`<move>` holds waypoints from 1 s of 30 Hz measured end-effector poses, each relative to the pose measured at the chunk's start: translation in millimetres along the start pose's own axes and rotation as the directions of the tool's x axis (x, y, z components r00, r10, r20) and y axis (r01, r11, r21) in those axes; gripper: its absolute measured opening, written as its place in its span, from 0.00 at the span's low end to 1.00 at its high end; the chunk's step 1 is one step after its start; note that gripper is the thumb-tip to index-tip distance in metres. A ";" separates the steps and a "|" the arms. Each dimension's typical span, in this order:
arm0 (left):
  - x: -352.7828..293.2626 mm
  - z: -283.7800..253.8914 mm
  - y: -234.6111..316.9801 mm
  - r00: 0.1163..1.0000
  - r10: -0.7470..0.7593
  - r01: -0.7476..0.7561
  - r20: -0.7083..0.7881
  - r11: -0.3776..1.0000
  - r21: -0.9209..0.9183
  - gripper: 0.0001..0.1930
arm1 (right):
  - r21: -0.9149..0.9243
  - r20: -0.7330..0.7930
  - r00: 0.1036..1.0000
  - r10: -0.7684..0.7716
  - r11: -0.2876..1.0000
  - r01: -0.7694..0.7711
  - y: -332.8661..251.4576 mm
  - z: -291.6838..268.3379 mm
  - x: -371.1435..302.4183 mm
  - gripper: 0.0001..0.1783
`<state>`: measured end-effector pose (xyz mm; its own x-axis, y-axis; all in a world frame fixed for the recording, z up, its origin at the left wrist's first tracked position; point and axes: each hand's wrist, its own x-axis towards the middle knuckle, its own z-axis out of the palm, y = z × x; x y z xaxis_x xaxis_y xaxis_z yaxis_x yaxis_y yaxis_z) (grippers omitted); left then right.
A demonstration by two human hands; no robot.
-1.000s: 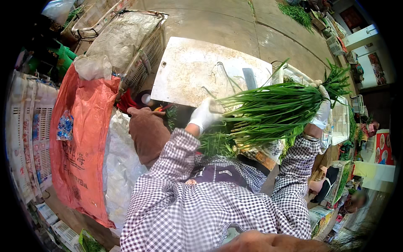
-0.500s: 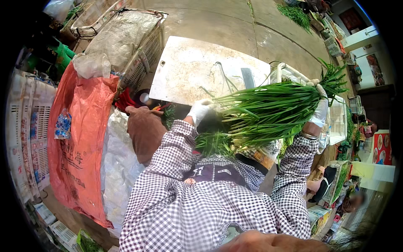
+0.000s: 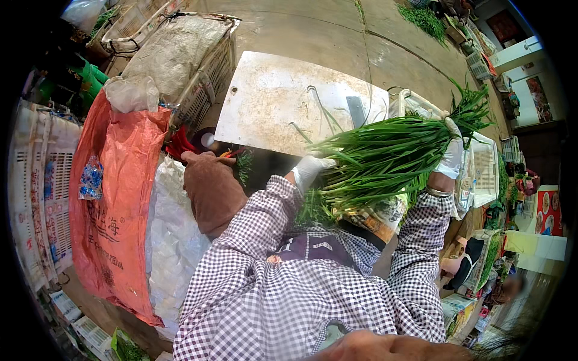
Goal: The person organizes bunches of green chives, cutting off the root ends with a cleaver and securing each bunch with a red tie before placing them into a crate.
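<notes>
A large bunch of green chives (image 3: 385,159) lies sideways in front of me, its pale stem ends to the left and its leaf tips to the right. My right hand (image 3: 451,150), in a white glove, is closed around the leafy end. At the stem end, my white-gloved left hand (image 3: 310,170) has its fingers closed on the pale stalks. Beyond the bunch is a stained white board (image 3: 283,99), with a few loose stalks and a flat grey metal blade (image 3: 355,111) on it.
A red woven sack (image 3: 123,198) and a brown cloth-like bundle (image 3: 212,192) are on my left. Behind them stands a covered plastic crate (image 3: 208,78). White crates (image 3: 483,171) sit to the right. More greens (image 3: 422,23) lie on the far floor.
My left hand has shifted right and slightly down along the stem end. My right hand and the leafy end have moved slightly left.
</notes>
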<state>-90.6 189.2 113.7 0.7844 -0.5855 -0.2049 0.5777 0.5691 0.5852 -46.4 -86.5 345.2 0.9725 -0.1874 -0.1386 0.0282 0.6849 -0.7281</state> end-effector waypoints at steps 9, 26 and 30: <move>-12.0 3.5 1.0 0.986 0.133 -0.127 0.100 0.990 -0.068 0.27 | 0.070 0.095 0.995 -0.025 0.997 0.019 -17.9 -15.9 13.8 0.08; 4.1 -18.1 31.8 0.985 0.017 -0.128 0.173 0.742 0.658 0.53 | 0.084 0.049 0.998 0.046 0.995 -0.050 -15.4 -21.6 14.6 0.08; 31.5 -70.6 -23.5 0.926 -0.317 0.274 0.206 0.938 0.213 0.41 | -0.187 -0.086 0.990 -0.109 0.978 0.091 -3.2 -5.8 42.4 0.08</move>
<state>-63.6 198.2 38.1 0.4960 -0.8417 -0.2134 0.7084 0.2502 0.6600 -6.7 -100.7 337.7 0.9400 -0.3210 -0.1160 0.0731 0.5212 -0.8503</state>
